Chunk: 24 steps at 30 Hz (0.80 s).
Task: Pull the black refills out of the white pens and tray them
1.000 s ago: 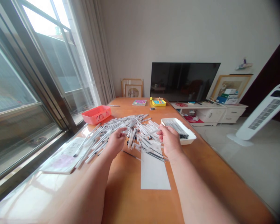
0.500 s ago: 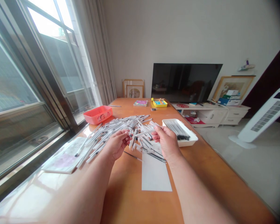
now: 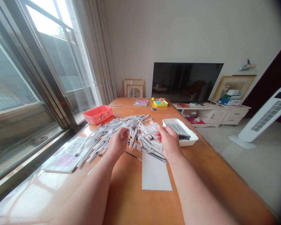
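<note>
A large loose pile of slim white pens (image 3: pixel 121 131) lies across the orange wooden table (image 3: pixel 140 200). My right hand (image 3: pixel 168 141) pinches one white pen (image 3: pixel 147 134), whose far end points left over the pile. My left hand (image 3: pixel 118 143) hangs curled above the pile's near edge, apart from that pen, and I cannot tell whether it holds anything. To the right, a white tray (image 3: pixel 180 132) holds a neat row of black-tipped pens. A white paper strip (image 3: pixel 156 173) lies below the pile, with several dark-tipped pens on its far end.
A coral plastic basket (image 3: pixel 97 114) and papers (image 3: pixel 65 157) sit at the table's left, beside the window (image 3: pixel 25 78). A book (image 3: pixel 140 102), a yellow box (image 3: pixel 159 102) and a loose pen (image 3: pixel 115 105) lie at the far end. The table's right edge drops to the floor.
My left hand has drawn back from the pen tip and now hangs apart from it. My right hand keeps its pinch on the pen.
</note>
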Each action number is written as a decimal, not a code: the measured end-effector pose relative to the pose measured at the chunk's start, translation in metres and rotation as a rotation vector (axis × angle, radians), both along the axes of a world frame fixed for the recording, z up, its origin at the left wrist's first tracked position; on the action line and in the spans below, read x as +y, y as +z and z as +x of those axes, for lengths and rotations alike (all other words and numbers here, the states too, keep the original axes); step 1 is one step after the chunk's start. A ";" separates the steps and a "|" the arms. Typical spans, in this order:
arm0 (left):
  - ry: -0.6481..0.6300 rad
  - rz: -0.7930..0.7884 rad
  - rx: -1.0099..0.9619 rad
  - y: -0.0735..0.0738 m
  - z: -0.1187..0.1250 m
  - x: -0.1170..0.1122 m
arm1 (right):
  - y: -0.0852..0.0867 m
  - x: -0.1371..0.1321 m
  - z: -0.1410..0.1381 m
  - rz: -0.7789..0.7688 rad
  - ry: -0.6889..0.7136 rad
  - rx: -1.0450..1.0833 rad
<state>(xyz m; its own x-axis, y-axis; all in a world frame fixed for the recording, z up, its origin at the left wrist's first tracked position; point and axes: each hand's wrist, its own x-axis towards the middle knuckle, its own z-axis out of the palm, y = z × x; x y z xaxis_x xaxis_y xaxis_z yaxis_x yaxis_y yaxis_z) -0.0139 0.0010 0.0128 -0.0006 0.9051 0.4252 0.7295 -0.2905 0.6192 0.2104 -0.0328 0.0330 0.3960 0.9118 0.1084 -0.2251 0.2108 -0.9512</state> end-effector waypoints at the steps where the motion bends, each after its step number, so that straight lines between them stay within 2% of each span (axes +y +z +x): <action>1: -0.002 -0.002 0.005 0.000 -0.002 0.001 | 0.000 0.000 0.000 -0.002 -0.001 0.000; 3: 0.008 -0.031 -0.023 -0.001 -0.004 0.003 | 0.000 0.000 0.001 -0.005 -0.003 0.001; 5: 0.004 -0.077 -0.150 0.000 -0.004 0.004 | 0.000 0.000 0.001 -0.008 -0.007 0.003; 10: -0.144 -0.244 -0.777 0.008 0.004 -0.002 | 0.001 -0.001 0.001 -0.001 -0.007 -0.002; 14: -0.239 -0.410 -1.052 0.008 0.008 -0.005 | 0.002 -0.001 -0.001 0.021 0.019 -0.005; 18: -0.318 -0.488 -1.170 0.003 0.009 -0.002 | 0.002 -0.002 -0.003 0.048 0.047 0.008; 24: -0.332 -0.508 -1.221 0.001 0.008 0.000 | 0.004 -0.002 -0.005 0.071 0.021 0.046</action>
<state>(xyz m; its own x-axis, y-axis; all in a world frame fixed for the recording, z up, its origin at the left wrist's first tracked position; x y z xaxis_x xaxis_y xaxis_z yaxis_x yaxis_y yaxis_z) -0.0058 0.0008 0.0135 0.1131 0.9914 -0.0660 -0.4136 0.1074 0.9041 0.2057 -0.0353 0.0367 0.3828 0.9108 0.1549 -0.2733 0.2718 -0.9227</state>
